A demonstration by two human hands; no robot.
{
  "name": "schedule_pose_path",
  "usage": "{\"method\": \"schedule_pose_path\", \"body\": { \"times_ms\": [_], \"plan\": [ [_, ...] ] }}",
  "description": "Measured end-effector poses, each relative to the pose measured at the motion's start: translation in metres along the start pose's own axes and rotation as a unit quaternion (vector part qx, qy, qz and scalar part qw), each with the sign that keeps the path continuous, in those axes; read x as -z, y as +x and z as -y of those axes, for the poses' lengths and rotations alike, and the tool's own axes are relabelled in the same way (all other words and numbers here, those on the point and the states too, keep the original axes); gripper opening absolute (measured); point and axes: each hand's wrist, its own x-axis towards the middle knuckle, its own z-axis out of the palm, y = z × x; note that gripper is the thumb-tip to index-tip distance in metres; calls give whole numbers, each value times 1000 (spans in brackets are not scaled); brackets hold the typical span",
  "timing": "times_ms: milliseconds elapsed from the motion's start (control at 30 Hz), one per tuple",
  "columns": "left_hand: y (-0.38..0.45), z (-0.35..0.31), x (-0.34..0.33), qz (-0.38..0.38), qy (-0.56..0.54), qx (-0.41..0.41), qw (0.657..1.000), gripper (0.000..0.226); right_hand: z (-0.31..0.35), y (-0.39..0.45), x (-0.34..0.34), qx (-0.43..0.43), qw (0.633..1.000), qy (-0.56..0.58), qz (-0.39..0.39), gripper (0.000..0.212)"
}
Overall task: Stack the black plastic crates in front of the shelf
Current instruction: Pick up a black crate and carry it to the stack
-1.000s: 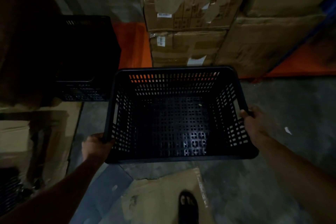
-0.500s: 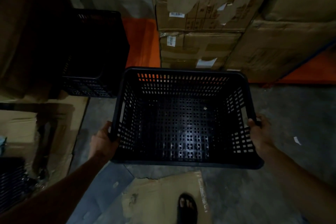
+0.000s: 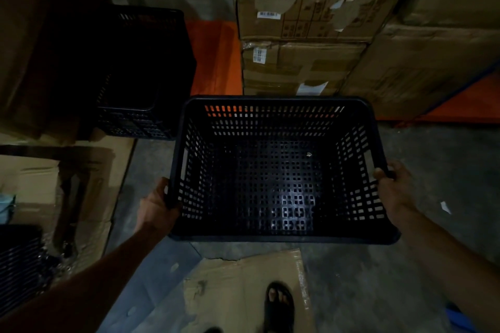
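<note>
Crate (image 3: 281, 170) mid-frame, held off the floor (image 3: 446, 170): we see left hand (image 3: 157, 208) and right hand (image 3: 392, 189) clamped on its side rims, second crate (image 3: 140, 70) upper left.

Dim scene with heavy shadow at 9 to 11 o'clock; a weak sheen lies on the crate floor (image 3: 290, 208); wide-angle bending warps the edges.

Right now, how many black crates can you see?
3: one held in both hands, one on the floor at upper left, one partly visible at lower left. More may be hidden.
</note>
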Motion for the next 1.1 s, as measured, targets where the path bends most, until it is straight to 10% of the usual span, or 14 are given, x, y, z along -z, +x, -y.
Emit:
{"method": "schedule_pose_path", "body": {
  "times_ms": [1100],
  "plan": [
    [7, 0, -15, 54, 7, -17, 998, 42, -4, 2, 15, -7, 999, -33, 0, 25]
  ]
}}
